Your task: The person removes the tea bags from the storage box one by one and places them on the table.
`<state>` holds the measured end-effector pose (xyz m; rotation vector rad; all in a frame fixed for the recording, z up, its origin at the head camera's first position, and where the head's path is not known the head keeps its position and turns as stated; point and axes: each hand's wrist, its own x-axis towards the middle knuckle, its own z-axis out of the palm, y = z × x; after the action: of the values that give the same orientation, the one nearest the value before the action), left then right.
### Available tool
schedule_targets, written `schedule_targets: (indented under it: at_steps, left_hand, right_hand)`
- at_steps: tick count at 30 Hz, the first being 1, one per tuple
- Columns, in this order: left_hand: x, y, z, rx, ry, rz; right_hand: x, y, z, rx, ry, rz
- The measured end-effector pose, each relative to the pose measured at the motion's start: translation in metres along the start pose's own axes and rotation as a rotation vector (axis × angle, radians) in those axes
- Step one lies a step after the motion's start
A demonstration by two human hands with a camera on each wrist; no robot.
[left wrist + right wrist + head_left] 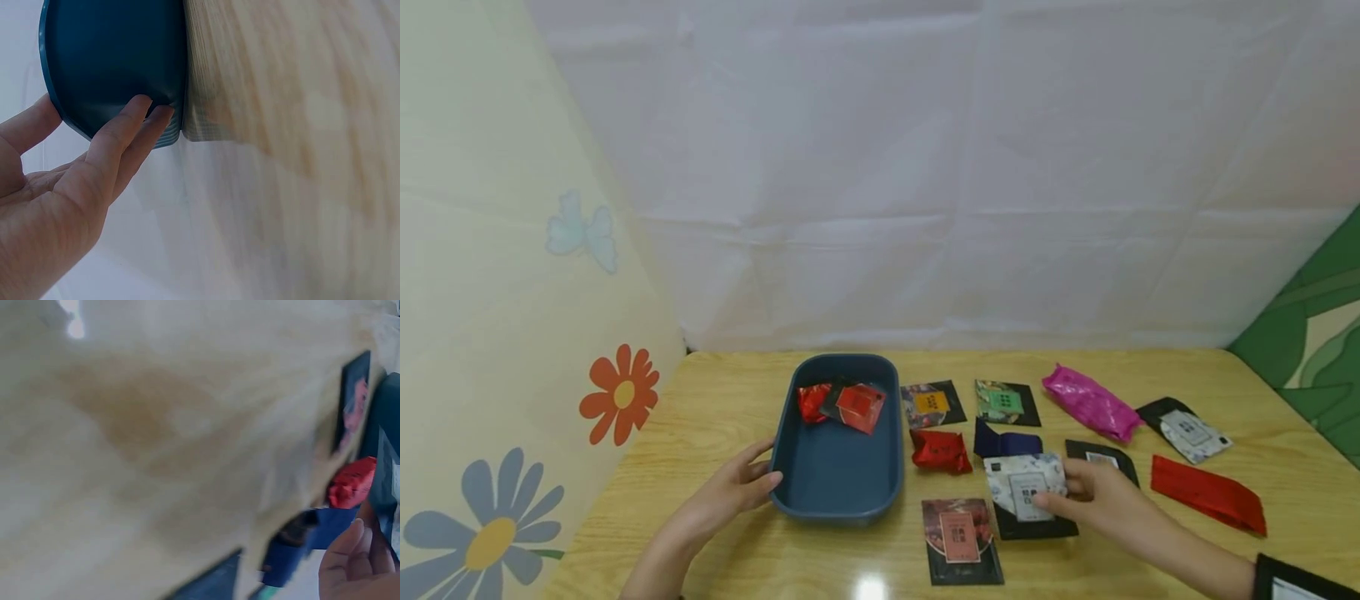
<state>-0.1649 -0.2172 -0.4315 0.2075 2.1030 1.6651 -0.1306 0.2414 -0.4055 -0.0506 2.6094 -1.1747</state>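
A dark blue tray (837,512) stands on the table, holding a red foil packet (813,403) and a red-and-black sachet (859,406). At its near left side is my left hand (730,492); in the left wrist view the fairly straight fingers (119,134) lie along the outer wall, thumb by the rim. My right hand (1101,496) pinches a white-and-black sachet (1026,492) by its right edge, thumb on the printed face. A blue packet (1011,442) shows just behind that sachet, and a pink-and-black sachet (961,542) lies to its left.
Right of the tray lie a red packet (940,451), an orange-labelled sachet (933,403) and a green-labelled sachet (1007,402). Farther right are a magenta packet (1092,403), another white-and-black sachet (1187,430), a black sachet (1123,462) and a long red packet (1208,493).
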Motion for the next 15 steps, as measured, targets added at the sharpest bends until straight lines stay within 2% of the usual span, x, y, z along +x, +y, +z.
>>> schedule_targets:
  at_steps: [4, 9, 15]
  left_hand:
    - [0.000, 0.001, 0.000, 0.002, 0.004, 0.001]
    - [-0.001, 0.002, 0.000, -0.005, 0.001, -0.006]
    - [-0.002, 0.002, 0.001, -0.004, 0.004, -0.007]
  right_hand:
    - [-0.003, 0.016, -0.002, 0.068, -0.037, 0.082]
    - [0.000, 0.027, -0.002, 0.090, -0.089, 0.203]
    - [-0.001, 0.037, -0.002, 0.154, -0.244, 0.233]
